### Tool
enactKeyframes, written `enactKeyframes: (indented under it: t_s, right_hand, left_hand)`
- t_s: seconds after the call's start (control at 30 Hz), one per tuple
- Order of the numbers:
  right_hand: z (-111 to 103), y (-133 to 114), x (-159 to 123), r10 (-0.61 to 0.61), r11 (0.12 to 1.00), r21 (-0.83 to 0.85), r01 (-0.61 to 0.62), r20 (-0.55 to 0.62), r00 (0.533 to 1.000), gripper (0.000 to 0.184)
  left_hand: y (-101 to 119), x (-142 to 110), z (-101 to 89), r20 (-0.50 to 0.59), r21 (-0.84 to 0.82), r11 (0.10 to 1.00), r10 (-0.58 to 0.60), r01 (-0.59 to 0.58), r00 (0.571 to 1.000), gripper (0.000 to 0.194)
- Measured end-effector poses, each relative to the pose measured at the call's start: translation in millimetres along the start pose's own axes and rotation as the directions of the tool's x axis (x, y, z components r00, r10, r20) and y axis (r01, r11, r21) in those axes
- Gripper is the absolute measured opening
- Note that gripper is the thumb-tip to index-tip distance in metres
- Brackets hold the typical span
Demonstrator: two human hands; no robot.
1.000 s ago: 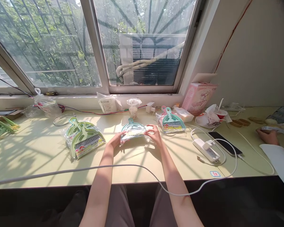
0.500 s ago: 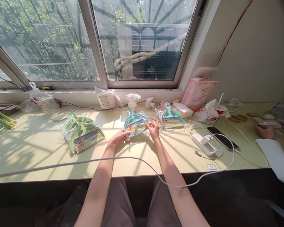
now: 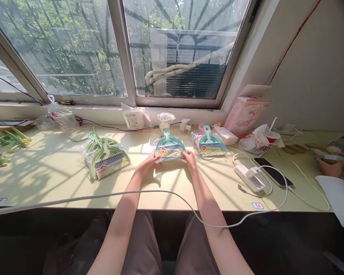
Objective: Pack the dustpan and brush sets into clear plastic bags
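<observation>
A teal dustpan and brush set (image 3: 170, 144) in clear plastic wrap is between my hands, its handle pointing to the window. My left hand (image 3: 150, 162) grips its lower left corner. On the lower right corner, my right hand (image 3: 189, 159) pinches the wrap. Left of it lie green wrapped dustpan sets (image 3: 109, 158), overlapping one another. To the right, another teal set (image 3: 211, 144) lies partly over a pink one (image 3: 201, 129). The undersides of my fingers are hidden by the package and the glare.
A grey cable (image 3: 103, 196) crosses low in front of my forearms. On the right are a power strip (image 3: 249, 178), a phone (image 3: 273, 172), a pink box (image 3: 247, 114) and another person's hand (image 3: 329, 167). A plastic cup (image 3: 164, 121) stands near the sill.
The teal set between my hands has turned from tilted to nearly level. My right hand has moved from its upper right side down to the lower right corner. The view has shifted slightly.
</observation>
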State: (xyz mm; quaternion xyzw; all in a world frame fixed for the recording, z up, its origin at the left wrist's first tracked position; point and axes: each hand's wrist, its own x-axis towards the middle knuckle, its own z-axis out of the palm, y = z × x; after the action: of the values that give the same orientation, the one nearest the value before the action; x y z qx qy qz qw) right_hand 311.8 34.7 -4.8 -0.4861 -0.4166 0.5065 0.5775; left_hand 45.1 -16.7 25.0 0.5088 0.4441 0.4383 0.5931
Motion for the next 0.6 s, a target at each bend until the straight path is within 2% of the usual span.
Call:
enactKeyframes:
  t_s: [0.07,0.13,0.2,0.27,0.33,0.43,0.5,0.6]
  right_hand:
    - [2,0,1,0.007,0.998,0.062,-0.003,-0.068,0.998,0.036]
    - [4,0,0,0.009,0.995,0.1,0.001,-0.105,0.994,0.041]
    - [8,0,-1,0.001,0.993,0.114,0.009,-0.091,0.996,0.046]
    - [11,0,-4,-0.01,0.993,0.116,0.016,-0.05,0.999,0.049]
    - [14,-2,-8,-0.016,0.994,0.11,0.017,-0.009,1.0,0.051]
    - [17,-6,-12,-0.013,0.998,0.059,0.01,0.046,0.999,0.051]
    - [18,-6,-14,-0.004,1.0,-0.021,0.006,0.112,0.994,0.049]
    - [22,-4,-16,0.001,0.991,-0.132,0.032,0.238,0.971,0.045]
  left_hand:
    - [1,-2,9.8,0.003,-0.04,0.994,0.106,-0.105,0.994,0.122]
    - [-1,-1,22.1,-0.084,-0.034,0.981,0.186,-0.19,0.979,0.15]
    - [-4,1,32.9,-0.221,0.003,0.981,0.191,-0.195,0.956,0.155]
    - [-5,3,38.2,-0.321,0.012,0.992,0.127,-0.129,0.938,0.137]
    - [-2,1,37.2,-0.359,-0.007,0.997,0.066,-0.073,0.931,0.107]
    - [3,-11,28.0,-0.372,-0.028,0.994,0.086,-0.104,0.924,0.068]
    - [5,-23,20.9,-0.413,-0.027,0.992,0.098,-0.12,0.906,0.058]
    - [2,-43,12.4,-0.481,-0.064,0.993,0.055,-0.098,0.875,0.049]
